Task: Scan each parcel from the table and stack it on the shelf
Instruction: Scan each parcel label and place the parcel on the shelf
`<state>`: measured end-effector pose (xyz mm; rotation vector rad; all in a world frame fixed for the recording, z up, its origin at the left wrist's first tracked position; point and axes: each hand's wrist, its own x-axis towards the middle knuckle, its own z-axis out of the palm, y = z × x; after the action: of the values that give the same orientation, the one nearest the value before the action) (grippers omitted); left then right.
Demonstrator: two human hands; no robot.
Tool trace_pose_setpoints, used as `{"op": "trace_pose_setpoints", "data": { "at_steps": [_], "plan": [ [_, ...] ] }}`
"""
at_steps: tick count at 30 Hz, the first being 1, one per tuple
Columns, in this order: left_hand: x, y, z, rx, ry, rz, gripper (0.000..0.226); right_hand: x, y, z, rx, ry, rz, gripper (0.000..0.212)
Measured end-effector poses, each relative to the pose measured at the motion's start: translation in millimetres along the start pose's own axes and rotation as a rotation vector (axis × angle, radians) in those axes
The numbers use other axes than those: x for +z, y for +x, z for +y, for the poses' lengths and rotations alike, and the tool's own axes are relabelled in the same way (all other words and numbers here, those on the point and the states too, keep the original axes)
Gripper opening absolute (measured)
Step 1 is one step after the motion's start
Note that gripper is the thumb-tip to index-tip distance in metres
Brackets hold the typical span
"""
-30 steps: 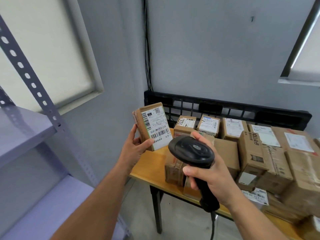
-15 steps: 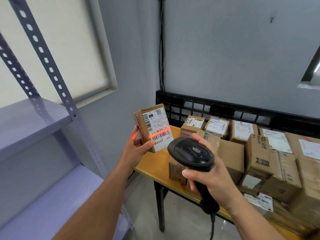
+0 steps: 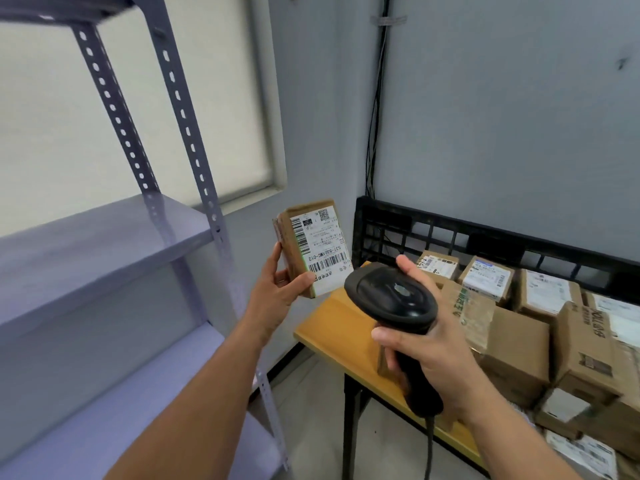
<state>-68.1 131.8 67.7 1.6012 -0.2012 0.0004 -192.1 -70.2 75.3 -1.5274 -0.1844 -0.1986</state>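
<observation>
My left hand (image 3: pixel 277 292) grips a small cardboard parcel (image 3: pixel 313 247), thumb across the lower front edge, fingers behind it. I hold the parcel upright in the air, label facing me, barcodes readable, between the shelf (image 3: pixel 104 244) on the left and the table (image 3: pixel 332 327) on the right, touching neither. My right hand (image 3: pixel 429 348) is wrapped round the handle of a black barcode scanner (image 3: pixel 391 299), index finger laid over the top of its head, cable hanging down below my wrist. The scanner head sits just beside the parcel's lower right corner, apart from it. The shelf is grey-purple metal with perforated uprights; two boards show, both bare in the parts I can see. The yellow-topped table carries many cardboard parcels (image 3: pixel 519 341) with white labels, packed close together, some stacked. A black plastic pallet (image 3: pixel 450 233) stands on edge against the wall behind the table. Black cables (image 3: pixel 375 116) run down the wall corner. A blinded window (image 3: pixel 138 116) sits behind the shelf.
</observation>
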Motion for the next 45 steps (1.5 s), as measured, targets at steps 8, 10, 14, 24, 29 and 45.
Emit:
{"op": "trace_pose_setpoints", "data": {
  "at_steps": [8,10,14,24,29,45],
  "plan": [
    [-88.4,-5.3,54.1,0.161,0.041,0.201,0.071,67.7,57.0,-24.6,-0.109,0.037,-0.149,0.097],
    [-112.5,-10.2,63.2,0.166,0.068,0.266,0.070,87.7,69.1,-26.4,-0.131,0.030,-0.184,0.095],
    [-159.8,-12.0,72.2,0.112,0.114,0.411,0.069,127.3,90.5,-30.5,-0.150,0.026,-0.250,0.095],
    [-234.2,26.8,76.4,-0.166,0.384,0.575,0.083,200.2,151.1,-34.2,-0.191,0.081,-0.305,0.095],
    [-248.1,49.2,74.6,-0.011,0.653,0.599,0.060,214.7,172.0,-31.8,-0.192,0.044,-0.310,0.096],
    [-294.8,166.5,63.5,-0.046,0.891,0.475,0.075,250.7,227.4,-15.6,-0.156,0.085,-0.256,0.090]
  ]
}}
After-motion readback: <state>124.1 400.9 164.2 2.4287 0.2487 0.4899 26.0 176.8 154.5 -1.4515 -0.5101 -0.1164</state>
